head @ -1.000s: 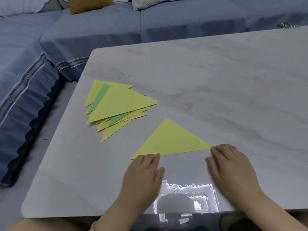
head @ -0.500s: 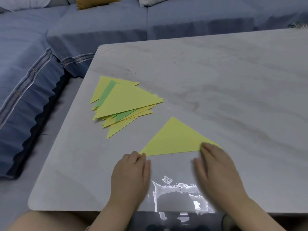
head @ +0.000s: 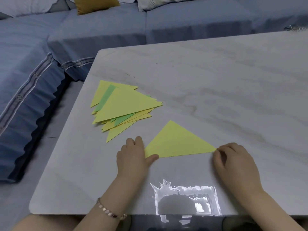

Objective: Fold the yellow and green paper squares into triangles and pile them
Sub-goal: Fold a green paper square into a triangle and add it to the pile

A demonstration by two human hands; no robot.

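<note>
Yellow paper, folded into a triangle, lies flat near the 6 o'clock edge of the surface, its long edge running 9 to 3 o'clock. The left hand has a thumb-on-top grip on the 9 o'clock corner. The right hand seems to pinch the 3 o'clock tip. The pile sits at 10 o'clock, nearer the left hand, with bare surface between.

The one camera sat on my head, looking forward and down, close over the table, with the sofa across the frame's top.
</note>
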